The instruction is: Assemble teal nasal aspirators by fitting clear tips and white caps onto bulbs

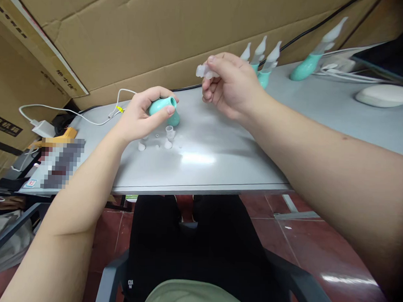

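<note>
My left hand (140, 109) is closed around a teal squeeze bulb (160, 106), its round open mouth facing right. Just beneath it another teal bulb (174, 119) shows in part on the table. Raised to the right, my right hand (232, 84) pinches a clear plastic nozzle part (204, 72) between thumb and fingers. Below the left hand lie a small clear cup-like piece (170, 132), a white cone tip (168, 143), a second white tip (141, 146) and several tiny pieces. Behind the right hand stand several assembled teal nasal aspirators (264, 76), partly hidden.
Another nasal aspirator (305, 66) leans at the back right near white cables and a white mouse-shaped object (385, 95). A cardboard wall (152, 39) backs the grey table (220, 169). At left are a white charger (43, 128) with its cable and a yellow tool (61, 137).
</note>
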The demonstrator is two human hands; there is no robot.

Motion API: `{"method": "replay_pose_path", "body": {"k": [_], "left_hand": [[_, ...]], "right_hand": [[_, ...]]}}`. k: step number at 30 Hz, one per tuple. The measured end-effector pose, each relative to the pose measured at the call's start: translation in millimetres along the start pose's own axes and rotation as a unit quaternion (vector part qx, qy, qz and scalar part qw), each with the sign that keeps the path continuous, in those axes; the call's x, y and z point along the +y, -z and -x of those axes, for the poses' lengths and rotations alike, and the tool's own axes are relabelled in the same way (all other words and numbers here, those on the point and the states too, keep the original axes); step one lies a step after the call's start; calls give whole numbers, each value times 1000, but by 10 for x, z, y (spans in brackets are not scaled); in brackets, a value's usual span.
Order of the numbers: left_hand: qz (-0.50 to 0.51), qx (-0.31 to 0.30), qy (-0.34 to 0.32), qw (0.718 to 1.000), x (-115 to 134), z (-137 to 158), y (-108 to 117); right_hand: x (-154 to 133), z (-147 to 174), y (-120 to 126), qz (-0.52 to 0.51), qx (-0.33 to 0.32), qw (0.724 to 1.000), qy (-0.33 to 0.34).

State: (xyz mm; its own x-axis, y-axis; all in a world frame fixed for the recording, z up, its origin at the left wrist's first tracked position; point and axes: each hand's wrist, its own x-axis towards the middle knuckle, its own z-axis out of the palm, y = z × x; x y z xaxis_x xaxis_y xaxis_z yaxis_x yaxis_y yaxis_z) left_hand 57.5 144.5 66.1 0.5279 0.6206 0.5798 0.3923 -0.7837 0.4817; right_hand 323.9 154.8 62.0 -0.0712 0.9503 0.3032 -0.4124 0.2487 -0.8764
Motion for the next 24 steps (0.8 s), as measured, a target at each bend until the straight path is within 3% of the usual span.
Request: {"method": "replay_pose_path", "body": {"k": [7,12,17,22,24], "left_hand": [[22,-45,28,998,260,-326,-45],[-17,-70,99,992,386,-666,-243],[-54,-98,191,975,478,-783,-411],[-103,-130,206,964,389,-847,-555],[-153,-100,240,953,266,-864,-607]], "right_hand": [[88,-152,169,84,28,996,33],[32,-113,186,122,38,990,51],[-24,-113,226,139,40,987,64],[54,-154,240,147,34,986,69],[131,-183,257,135,29,987,83]]}}
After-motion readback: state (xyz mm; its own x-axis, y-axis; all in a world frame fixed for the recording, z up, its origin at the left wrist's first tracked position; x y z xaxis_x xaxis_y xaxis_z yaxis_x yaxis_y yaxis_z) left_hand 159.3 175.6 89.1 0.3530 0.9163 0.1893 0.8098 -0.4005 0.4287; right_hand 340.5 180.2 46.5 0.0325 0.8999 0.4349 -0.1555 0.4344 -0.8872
